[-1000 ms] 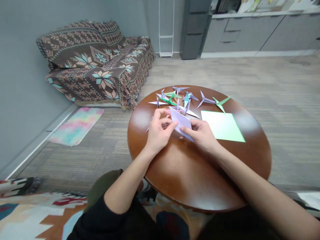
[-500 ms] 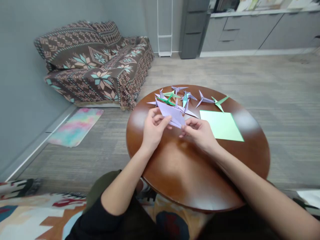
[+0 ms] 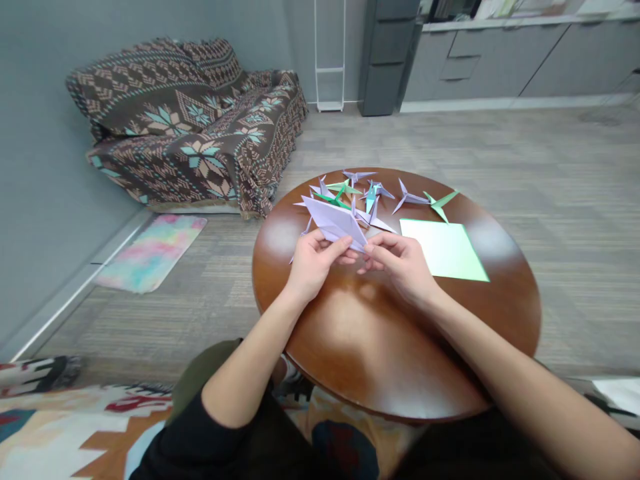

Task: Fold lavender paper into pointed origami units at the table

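Note:
A folded sheet of purple origami paper (image 3: 336, 221) is held above the table, its pointed end toward the upper left. My left hand (image 3: 315, 261) grips its lower edge, thumb on top and fingers beneath. At the right corner of the paper, my right hand (image 3: 397, 259) pinches it between thumb and forefinger. Just behind the hands lie several folded paper cranes in purple, green and teal, among them a dark green crane (image 3: 338, 197) and a purple crane (image 3: 409, 198). To the right of my right hand lies a stack of light green paper (image 3: 444, 250).
The round brown wooden table (image 3: 380, 360) stands before me, over my knees. Beyond it are a sofa (image 3: 200, 140) under a patterned cover, a pastel mat (image 3: 153, 253) on the floor, a white rack (image 3: 330, 70) and grey kitchen cabinets (image 3: 490, 67).
The purple paper has turned in my hands, its pointed end swinging a little to the left. My left hand has slid slightly right along its lower edge; the right stays at the corner.

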Action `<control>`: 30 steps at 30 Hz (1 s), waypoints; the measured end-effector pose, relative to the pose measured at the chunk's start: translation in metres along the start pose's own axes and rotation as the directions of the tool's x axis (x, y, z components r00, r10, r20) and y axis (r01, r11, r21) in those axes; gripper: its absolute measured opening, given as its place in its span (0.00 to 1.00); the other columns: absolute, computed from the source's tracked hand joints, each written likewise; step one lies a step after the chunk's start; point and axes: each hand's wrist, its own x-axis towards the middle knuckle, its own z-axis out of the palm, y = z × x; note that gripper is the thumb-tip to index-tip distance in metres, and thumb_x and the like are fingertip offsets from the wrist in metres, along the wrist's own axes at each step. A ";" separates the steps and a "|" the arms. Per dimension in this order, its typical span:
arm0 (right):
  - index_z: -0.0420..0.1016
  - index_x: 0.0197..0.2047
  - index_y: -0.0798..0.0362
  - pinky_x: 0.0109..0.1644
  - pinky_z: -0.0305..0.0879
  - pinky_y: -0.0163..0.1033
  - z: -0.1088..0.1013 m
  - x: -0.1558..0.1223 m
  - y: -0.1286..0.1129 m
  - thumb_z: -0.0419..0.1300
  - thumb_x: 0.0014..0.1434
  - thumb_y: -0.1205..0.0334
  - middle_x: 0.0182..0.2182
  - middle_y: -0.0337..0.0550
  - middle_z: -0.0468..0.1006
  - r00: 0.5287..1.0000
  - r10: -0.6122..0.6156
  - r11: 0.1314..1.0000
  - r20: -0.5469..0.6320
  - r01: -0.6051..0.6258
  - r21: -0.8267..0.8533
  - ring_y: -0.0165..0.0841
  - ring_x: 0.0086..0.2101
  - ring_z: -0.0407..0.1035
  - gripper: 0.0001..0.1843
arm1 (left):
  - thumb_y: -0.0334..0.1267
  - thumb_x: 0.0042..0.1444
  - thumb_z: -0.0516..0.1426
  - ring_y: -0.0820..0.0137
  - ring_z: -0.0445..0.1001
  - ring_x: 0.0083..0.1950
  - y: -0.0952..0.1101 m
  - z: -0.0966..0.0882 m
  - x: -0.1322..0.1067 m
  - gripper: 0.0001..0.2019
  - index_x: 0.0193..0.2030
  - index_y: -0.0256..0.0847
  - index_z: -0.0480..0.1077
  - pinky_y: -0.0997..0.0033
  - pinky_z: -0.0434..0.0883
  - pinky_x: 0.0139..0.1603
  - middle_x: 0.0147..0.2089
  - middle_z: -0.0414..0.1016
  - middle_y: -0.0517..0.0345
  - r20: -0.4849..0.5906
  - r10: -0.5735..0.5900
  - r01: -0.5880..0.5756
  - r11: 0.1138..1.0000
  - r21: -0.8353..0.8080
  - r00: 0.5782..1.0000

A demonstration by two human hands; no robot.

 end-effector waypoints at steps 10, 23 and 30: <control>0.82 0.29 0.54 0.31 0.82 0.38 0.003 -0.001 -0.004 0.78 0.48 0.50 0.25 0.39 0.82 0.999 -0.041 0.999 -0.006 0.041 -0.031 0.30 0.25 0.76 0.17 | 0.39 0.43 0.76 0.74 0.80 0.30 -0.002 0.000 -0.001 0.16 0.36 0.35 0.81 0.75 0.79 0.36 0.33 0.85 0.54 0.024 -0.021 0.022 0.998 -0.057 0.999; 0.80 0.31 0.54 0.33 0.83 0.41 0.004 -0.003 -0.001 0.75 0.54 0.48 0.29 0.42 0.83 0.993 -0.111 0.981 -0.029 0.105 -0.164 0.33 0.27 0.79 0.18 | 0.37 0.40 0.76 0.71 0.81 0.31 -0.006 0.005 -0.001 0.14 0.32 0.33 0.82 0.72 0.79 0.39 0.32 0.85 0.52 -0.084 0.022 -0.024 1.000 -0.019 0.996; 0.78 0.30 0.53 0.32 0.81 0.41 0.004 -0.002 -0.002 0.75 0.50 0.47 0.26 0.40 0.83 0.997 -0.057 0.991 -0.048 0.050 -0.126 0.33 0.25 0.78 0.19 | 0.38 0.41 0.76 0.70 0.81 0.32 -0.004 0.004 -0.001 0.17 0.36 0.34 0.81 0.71 0.79 0.40 0.34 0.85 0.53 -0.041 -0.017 0.016 1.000 -0.023 0.999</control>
